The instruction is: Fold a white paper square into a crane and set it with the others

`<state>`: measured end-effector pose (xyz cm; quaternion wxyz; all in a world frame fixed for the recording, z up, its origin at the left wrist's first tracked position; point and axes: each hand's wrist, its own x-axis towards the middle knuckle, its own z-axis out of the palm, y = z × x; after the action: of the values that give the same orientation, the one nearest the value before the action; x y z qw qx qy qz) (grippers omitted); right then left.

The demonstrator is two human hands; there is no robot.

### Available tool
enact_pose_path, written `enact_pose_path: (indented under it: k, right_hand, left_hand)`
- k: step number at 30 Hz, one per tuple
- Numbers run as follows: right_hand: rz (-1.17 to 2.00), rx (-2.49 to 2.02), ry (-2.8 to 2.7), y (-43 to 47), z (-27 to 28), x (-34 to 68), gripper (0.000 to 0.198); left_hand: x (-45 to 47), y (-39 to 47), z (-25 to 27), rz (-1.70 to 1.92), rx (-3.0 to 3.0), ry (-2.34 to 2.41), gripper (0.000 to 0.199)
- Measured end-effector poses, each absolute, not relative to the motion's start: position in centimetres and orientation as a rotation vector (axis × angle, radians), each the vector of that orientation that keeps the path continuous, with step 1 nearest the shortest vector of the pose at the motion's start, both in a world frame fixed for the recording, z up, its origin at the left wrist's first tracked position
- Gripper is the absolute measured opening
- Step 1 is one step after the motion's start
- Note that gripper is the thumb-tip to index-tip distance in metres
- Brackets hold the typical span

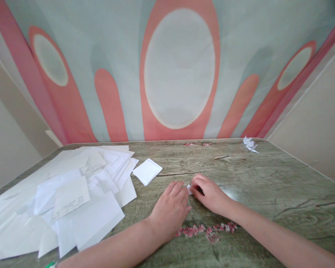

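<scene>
Between my two hands, low over the middle of the table, is a small piece of folded white paper (189,189), mostly hidden by my fingers. My right hand (209,193) pinches its right side between thumb and fingers. At the paper's left side is my left hand (170,210), its fingers close together and curled over the edge; their tips are partly hidden. Just beyond the left hand lies a small stack of square white paper (147,172). A few small folded white paper pieces (249,144) sit at the far right of the table.
A large spread of loose white sheets (100,219), some with printed lines, covers the left part of the wood-patterned table (268,178). Behind the table's far edge stands a green and coral patterned backdrop (181,74).
</scene>
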<state>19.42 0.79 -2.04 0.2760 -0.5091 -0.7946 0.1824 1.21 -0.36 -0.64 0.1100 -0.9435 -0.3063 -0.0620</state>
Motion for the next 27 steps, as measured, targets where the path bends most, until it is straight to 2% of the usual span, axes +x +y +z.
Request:
enact_pose_path:
  k: [27]
  right_hand:
    - [0.43, -1.429, -2.166, 0.74, -1.82, 19.29, 0.015]
  left_hand:
    - [0.88, -0.56, 0.31, -0.14, -2.901, -0.864, 0.046]
